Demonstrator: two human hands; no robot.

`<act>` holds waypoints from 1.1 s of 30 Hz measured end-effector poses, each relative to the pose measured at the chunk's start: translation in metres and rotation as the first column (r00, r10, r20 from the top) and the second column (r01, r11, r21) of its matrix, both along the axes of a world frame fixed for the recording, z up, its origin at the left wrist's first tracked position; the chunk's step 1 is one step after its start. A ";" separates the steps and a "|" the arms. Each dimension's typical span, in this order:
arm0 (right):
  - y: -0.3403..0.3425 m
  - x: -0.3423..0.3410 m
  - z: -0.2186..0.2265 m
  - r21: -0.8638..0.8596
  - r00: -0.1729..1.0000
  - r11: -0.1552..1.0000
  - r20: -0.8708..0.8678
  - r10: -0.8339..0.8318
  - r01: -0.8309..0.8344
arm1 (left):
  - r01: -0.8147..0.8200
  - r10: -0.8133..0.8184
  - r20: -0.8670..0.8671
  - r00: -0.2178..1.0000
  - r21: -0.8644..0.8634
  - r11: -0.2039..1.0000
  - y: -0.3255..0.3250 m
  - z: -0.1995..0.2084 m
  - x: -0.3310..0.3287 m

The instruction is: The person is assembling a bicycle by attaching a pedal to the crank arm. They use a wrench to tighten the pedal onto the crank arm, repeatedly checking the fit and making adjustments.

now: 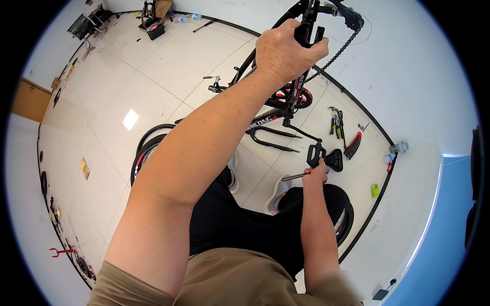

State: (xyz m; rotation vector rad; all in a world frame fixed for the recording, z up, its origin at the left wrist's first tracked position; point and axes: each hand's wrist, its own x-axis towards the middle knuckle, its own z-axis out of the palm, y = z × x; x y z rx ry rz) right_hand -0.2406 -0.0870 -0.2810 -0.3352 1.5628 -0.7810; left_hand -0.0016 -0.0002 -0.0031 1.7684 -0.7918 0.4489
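Note:
A black bicycle frame (265, 119) with red and white markings stands tilted before me, without wheels on it. High up, my left hand (286, 48) is closed around its upper rear part. A chain (334, 62) hangs from the derailleur (353, 19) beside that hand. Lower down on the right, my right hand (316, 173) is closed on a long silver tool (292, 177) whose working end I cannot make out. Its fingertips touch or nearly touch the black pedal (316, 154) on the crank arm (305, 133). The red-edged chainring (305, 98) sits behind the frame tube.
A black saddle (334, 160), a hammer and pliers (337, 122), and a red-black pointed piece (353, 146) lie to the right. Wheels rest beside my legs, one at left (138, 166), one at right (348, 220). Bottles (398, 148) stand by the wall.

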 end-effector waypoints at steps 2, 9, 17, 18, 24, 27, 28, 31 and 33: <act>0.000 -0.003 0.002 -0.021 0.998 1.000 0.070 0.009 -0.008 | -0.016 0.016 0.008 1.000 0.006 1.000 -0.001 -0.001 0.000; 0.001 -0.011 0.018 -0.059 0.977 0.998 0.212 0.029 -0.017 | 0.003 -0.004 -0.039 0.999 -0.021 1.000 0.002 0.001 -0.003; 0.008 -0.018 0.028 -0.186 0.923 0.981 0.365 0.120 -0.054 | -0.014 0.014 -0.025 1.000 -0.009 1.000 0.002 0.003 -0.004; 0.008 -0.020 0.027 -0.191 0.913 0.980 0.387 0.131 -0.060 | -0.014 0.014 -0.027 1.000 -0.011 1.000 0.001 0.003 -0.004; 0.011 -0.024 0.032 -0.237 0.861 0.968 0.474 0.185 -0.078 | -0.014 0.015 -0.050 0.999 0.026 1.000 0.001 0.005 -0.006; 0.013 -0.023 0.031 -0.243 0.834 0.965 0.509 0.214 -0.099 | -0.016 0.018 -0.045 0.999 0.039 0.999 0.003 0.006 -0.005; 0.013 -0.023 0.031 -0.240 0.824 0.965 0.522 0.220 -0.105 | -0.020 0.022 -0.040 0.999 0.042 0.999 0.003 0.006 -0.005; 0.012 -0.025 0.031 -0.263 0.810 0.953 0.520 0.271 -0.150 | -0.009 0.010 -0.045 0.999 0.035 0.999 0.003 0.005 -0.005; 0.013 -0.024 0.034 -0.286 0.780 0.940 0.540 0.317 -0.184 | -0.002 0.004 -0.046 0.999 0.048 0.999 0.003 0.005 -0.005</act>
